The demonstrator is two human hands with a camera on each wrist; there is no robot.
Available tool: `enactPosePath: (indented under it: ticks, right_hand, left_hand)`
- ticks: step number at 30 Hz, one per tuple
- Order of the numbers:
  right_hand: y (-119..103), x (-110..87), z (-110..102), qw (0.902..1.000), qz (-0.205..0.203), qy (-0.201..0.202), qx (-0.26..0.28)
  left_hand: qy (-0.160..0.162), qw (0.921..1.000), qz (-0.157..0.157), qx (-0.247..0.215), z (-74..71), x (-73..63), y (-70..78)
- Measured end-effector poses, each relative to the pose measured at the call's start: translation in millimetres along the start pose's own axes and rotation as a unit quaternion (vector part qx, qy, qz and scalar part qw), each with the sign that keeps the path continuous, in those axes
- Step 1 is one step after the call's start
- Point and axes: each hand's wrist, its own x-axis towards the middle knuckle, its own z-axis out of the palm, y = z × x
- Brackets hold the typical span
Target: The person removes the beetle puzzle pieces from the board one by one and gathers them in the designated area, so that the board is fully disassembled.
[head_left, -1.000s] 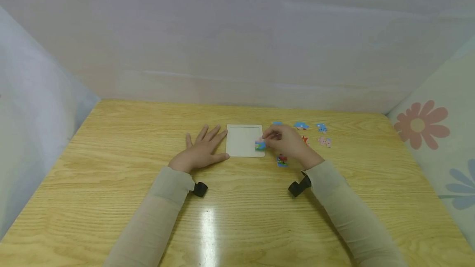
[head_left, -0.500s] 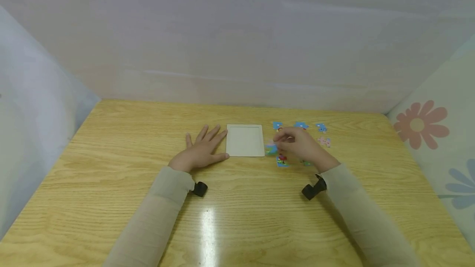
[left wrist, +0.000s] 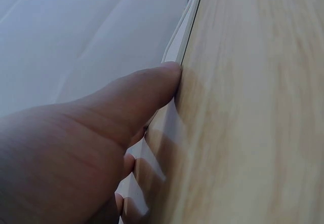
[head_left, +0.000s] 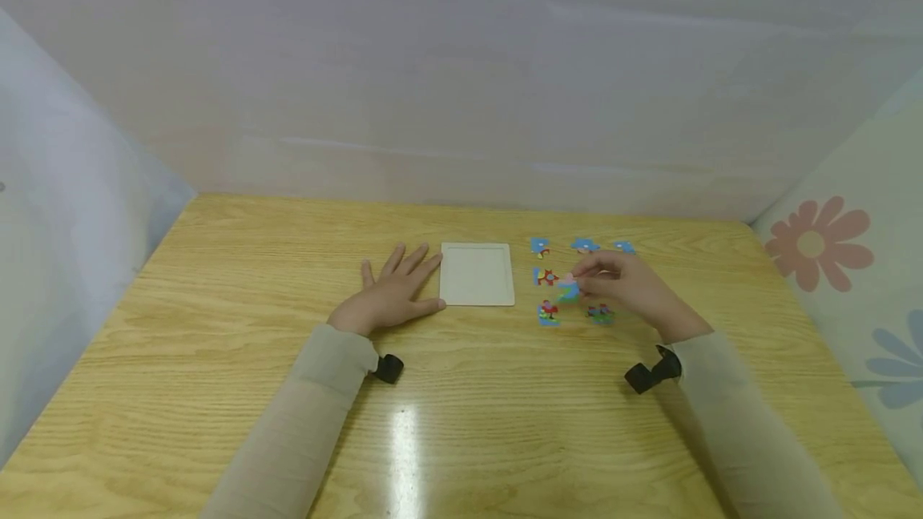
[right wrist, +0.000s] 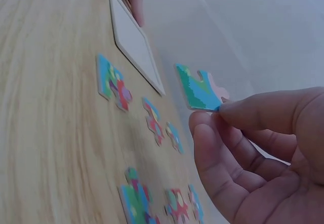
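Between thumb and fingertips, my right hand (head_left: 630,291) pinches a jigsaw puzzle piece (right wrist: 200,89) printed green, blue and pink. It is held up off the table, over the loose pieces. My left hand (head_left: 389,295) lies with its fingers spread, thumb and fingertips touching the left edge of a square, pale puzzle tray (head_left: 477,243). The tray's recess is bare. In the left wrist view, the thumb (left wrist: 152,82) presses along the tray's edge.
Several loose jigsaw pieces lie spaced out right of the tray, including a red-figured piece (head_left: 548,312), a star-marked piece (head_left: 546,276) and a blue piece (head_left: 585,244). The right hand hides part of that area. A pale cloth wall (head_left: 461,102) borders the wooden table (head_left: 461,423).
My right hand has moved right, carrying the puzzle piece from above the tray's right side to over the loose pieces. My left hand and the tray have stayed put.
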Motion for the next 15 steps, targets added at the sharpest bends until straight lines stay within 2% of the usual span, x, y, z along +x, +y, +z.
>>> enactPosePath:
  ticks: [9, 15]
  right_hand:
    - [7.3, -18.6, -25.2, 0.9999, 0.006, 0.006, -0.014]
    - [17.6, -27.4, -39.9, 0.9998, -0.009, 0.014, -0.013]
  left_hand:
    - [0.0, 1.0, 0.0, -0.002, 0.9, 0.1, -1.1]
    - [-0.001, 1.0, 0.0, -0.006, 0.2, 0.2, -0.8]
